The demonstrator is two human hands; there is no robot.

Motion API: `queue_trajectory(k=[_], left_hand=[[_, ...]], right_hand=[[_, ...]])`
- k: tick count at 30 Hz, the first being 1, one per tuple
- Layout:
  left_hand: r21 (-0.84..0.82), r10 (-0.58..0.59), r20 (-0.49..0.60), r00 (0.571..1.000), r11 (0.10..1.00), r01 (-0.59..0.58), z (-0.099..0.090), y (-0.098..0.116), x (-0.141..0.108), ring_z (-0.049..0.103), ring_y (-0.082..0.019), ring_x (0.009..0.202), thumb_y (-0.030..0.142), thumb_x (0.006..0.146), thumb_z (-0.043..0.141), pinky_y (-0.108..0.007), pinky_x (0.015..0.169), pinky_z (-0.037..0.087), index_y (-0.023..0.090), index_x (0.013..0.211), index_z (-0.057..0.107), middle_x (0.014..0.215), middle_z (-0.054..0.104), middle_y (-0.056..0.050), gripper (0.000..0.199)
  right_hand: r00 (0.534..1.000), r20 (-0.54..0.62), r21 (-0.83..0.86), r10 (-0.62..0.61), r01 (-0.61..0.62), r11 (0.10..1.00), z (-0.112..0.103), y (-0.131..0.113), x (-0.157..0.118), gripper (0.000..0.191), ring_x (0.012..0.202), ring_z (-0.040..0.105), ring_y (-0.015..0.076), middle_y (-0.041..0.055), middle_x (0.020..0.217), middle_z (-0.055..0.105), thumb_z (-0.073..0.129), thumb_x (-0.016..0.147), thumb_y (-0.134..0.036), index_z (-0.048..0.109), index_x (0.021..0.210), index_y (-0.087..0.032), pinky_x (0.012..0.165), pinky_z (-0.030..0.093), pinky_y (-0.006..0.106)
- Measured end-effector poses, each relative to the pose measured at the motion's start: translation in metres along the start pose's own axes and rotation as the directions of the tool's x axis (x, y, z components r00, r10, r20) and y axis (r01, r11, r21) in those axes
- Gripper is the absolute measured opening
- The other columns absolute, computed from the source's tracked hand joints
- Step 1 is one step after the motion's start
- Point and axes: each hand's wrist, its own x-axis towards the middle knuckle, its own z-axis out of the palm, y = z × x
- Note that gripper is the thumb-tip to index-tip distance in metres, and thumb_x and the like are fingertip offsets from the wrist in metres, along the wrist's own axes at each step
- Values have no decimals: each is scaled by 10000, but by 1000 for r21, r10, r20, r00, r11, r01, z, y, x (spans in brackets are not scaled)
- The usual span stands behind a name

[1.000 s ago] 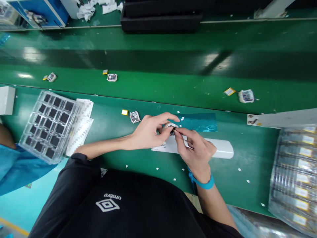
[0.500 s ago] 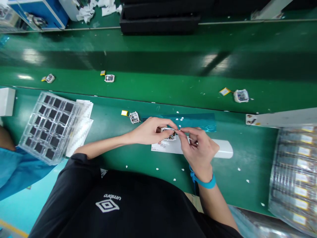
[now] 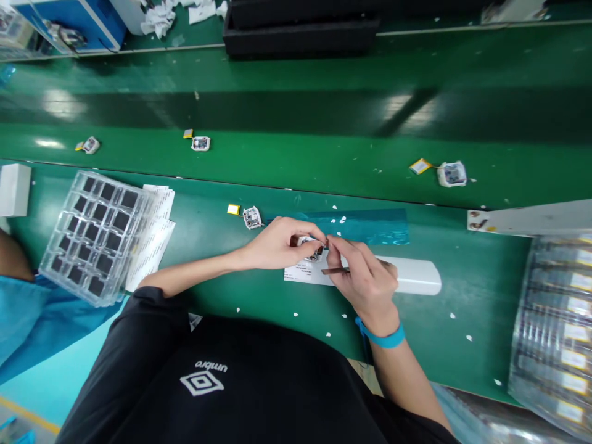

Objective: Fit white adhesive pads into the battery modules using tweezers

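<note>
My left hand (image 3: pixel 282 243) is closed around the rim of a small white device housing (image 3: pixel 311 249) with a circuit board inside, partly covered by the fingers. My right hand (image 3: pixel 365 271) has thumb and forefinger pinched together at the housing's right edge; what lies between those fingertips is too small to make out. A slim brownish, tweezer-like tool (image 3: pixel 333 270) sticks out leftward from under the same hand. Below the hands lies a white printed sheet (image 3: pixel 300 274), and behind them a strip of blue film (image 3: pixel 374 226). Another open housing (image 3: pixel 252 217) with its yellow battery (image 3: pixel 234 209) rests to the left.
More housings with batteries lie on the green belt (image 3: pixel 300 160), one housing (image 3: pixel 452 174) at right. A clear tray (image 3: pixel 92 237) of dark squares stands left beside a co-worker's blue sleeve (image 3: pixel 28 314). Stacked clear trays (image 3: pixel 555 327) and a metal bracket (image 3: pixel 522 219) stand right.
The right hand has turned and its fingers have shifted slightly left, so the slim tool now shows beneath them. The left hand keeps hold of the housing, which is tilted a little differently.
</note>
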Motion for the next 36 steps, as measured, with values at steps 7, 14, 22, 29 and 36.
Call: queue_trajectory(k=[7, 14, 22, 29, 36], left_hand=[[-72, 3, -50, 999, 997, -6, -2, 1, 0, 421, -79, 549, 205, 940, 595, -219, 535, 314, 169, 994, 636, 628, 569, 58, 77], [-84, -20, -52, 998, 996, 15, -4, 2, -1, 389, -78, 520, 137, 897, 559, -227, 527, 297, 207, 1000, 516, 611, 551, 89, 132], [-35, -24, -39, 999, 999, 22, 1, 1, -3, 391, -71, 529, 137, 879, 543, -217, 553, 318, 220, 967, 477, 596, 536, 103, 138], [-66, 8, -26, 1000, 998, -10, 5, 5, -9, 393, -67, 531, 163, 907, 536, -207, 550, 330, 228, 987, 444, 608, 502, 107, 138], [-76, 112, -140, 984, 989, -123, 8, 6, -12, 393, -53, 499, 240, 927, 563, -201, 489, 298, 234, 964, 440, 655, 536, 90, 128]], right_hand=[[998, -4, -20, 67, -67, 998, 0, 1, 6, 399, 826, 823, 174, 57, 1122, 851, 688, 1021, -59, 664, 1387, -215, 603, 565, 247], [998, 60, 2, -26, 25, 1000, 1, 5, 1, 460, 837, 826, 166, 33, 1239, 833, 673, 1023, -18, 670, 1419, -252, 569, 550, 277], [996, 83, 90, -8, 0, 996, 3, 4, -8, 438, 922, 837, 198, 41, 1236, 830, 556, 1014, -6, 759, 1311, -256, 653, 624, 273], [991, 132, 75, 32, -42, 996, 4, 1, -16, 474, 920, 844, 217, 50, 1207, 834, 532, 963, -3, 779, 1271, -264, 700, 662, 282], [939, 192, 383, 285, -339, 859, -4, -14, -1, 386, 981, 838, 257, 74, 1252, 822, 577, 1008, -110, 812, 1271, -267, 686, 663, 313]])
